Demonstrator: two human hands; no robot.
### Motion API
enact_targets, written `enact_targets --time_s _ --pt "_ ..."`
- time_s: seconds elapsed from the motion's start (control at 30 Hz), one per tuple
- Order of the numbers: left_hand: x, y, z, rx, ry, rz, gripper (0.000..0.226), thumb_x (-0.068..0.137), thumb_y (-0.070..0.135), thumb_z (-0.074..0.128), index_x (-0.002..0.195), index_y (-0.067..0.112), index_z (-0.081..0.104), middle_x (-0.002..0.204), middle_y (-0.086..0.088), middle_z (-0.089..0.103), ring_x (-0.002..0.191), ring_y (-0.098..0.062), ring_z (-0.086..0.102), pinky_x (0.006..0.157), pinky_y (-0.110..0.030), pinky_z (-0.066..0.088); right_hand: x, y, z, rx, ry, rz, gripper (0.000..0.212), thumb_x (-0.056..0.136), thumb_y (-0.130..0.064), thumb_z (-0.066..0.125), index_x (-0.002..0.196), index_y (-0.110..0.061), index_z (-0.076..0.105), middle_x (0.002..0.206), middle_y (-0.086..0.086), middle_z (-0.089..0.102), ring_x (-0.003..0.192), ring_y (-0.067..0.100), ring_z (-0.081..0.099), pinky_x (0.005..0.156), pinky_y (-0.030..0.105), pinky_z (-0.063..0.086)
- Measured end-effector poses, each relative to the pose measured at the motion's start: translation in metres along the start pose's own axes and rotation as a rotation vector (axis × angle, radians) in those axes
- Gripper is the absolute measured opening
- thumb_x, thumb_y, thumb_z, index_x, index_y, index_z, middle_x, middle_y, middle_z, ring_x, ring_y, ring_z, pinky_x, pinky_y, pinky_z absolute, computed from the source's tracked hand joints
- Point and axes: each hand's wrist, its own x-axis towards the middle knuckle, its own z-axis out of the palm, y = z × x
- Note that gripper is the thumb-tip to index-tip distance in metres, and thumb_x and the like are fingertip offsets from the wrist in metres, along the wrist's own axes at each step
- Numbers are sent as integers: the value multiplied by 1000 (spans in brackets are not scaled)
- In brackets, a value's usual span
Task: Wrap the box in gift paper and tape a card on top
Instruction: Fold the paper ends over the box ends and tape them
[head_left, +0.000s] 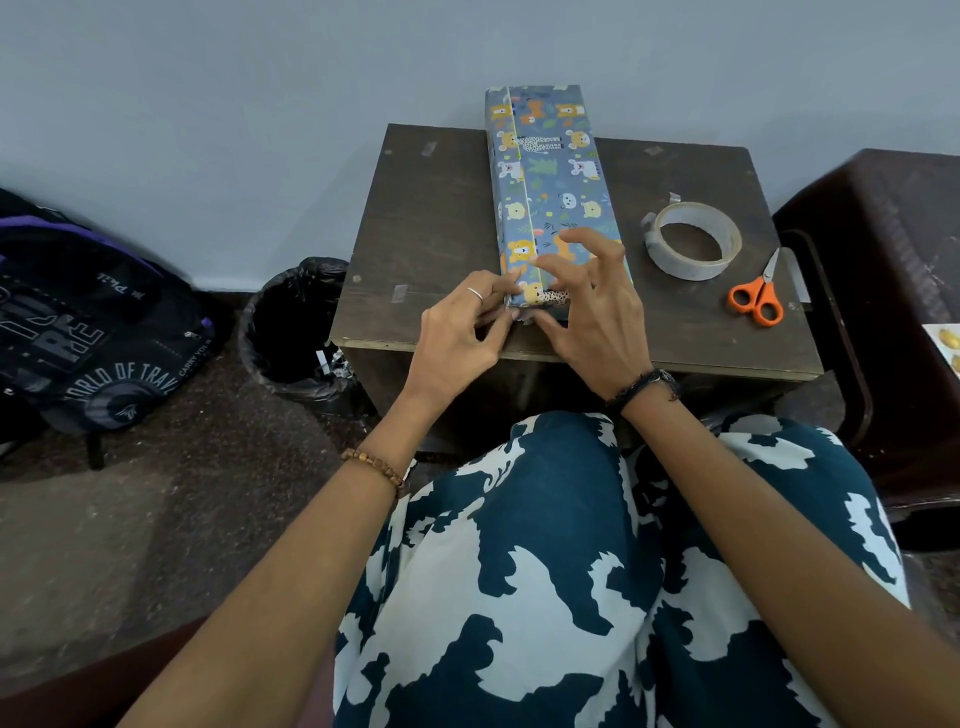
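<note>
A long box wrapped in blue gift paper with cartoon animals lies lengthwise on a small dark wooden table, its far end reaching past the table's back edge. A paper seam runs along its top. My left hand pinches the paper at the box's near left corner. My right hand rests on the near end with curled fingers, thumb pressing the paper at the end face. The end fold itself is hidden behind my fingers.
A roll of clear tape and orange-handled scissors lie on the table right of the box. A black-lined bin stands left of the table, a dark backpack further left. A dark plastic stool is at right.
</note>
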Motion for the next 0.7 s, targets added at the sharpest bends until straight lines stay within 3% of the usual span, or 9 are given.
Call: enact_targets --time_s 0.13,0.23,0.3,0.4,0.53,0.7 --pt "-4 -3 -1 106 -40 49 35 83 11 65 115 16 52 116 3 59 105 -1 62 86 -29 55 2 0 -2 86 -37 79 65 68 -12 74 119 -26 37 127 -3 31 77 14 63 69 41 52" --pt "-1 -1 1 151 -23 23 37 82 19 70 110 30 48 118 4 58 104 3 60 80 -31 57 4 1 -3 172 -42 148 70 65 -11 77 122 -27 38 126 2 41 72 0 56 71 41 52" --pt "1 0 2 162 11 14 36 82 19 70 105 33 47 118 3 60 102 7 58 80 -25 56 5 0 -4 211 -58 194 72 65 -13 79 122 -29 38 124 3 46 72 0 56 73 40 52" --pt "1 -1 3 163 31 32 31 83 17 69 102 30 48 117 2 61 101 10 56 80 -21 55 8 0 -6 248 -73 236 72 66 -21 80 122 -33 36 124 0 48 77 4 57 75 32 50" --pt "0 -4 4 161 42 25 25 83 17 69 103 20 54 115 1 62 101 8 57 80 -27 56 10 0 -7 272 -101 271 71 67 -28 80 123 -34 37 123 -7 51 80 3 58 73 24 46" --pt "2 -3 4 173 24 3 32 83 19 70 101 33 47 115 -1 61 100 5 59 79 -28 57 16 0 -10 316 -172 374 74 66 -32 81 128 -27 42 115 -20 51 77 -1 60 70 10 42"
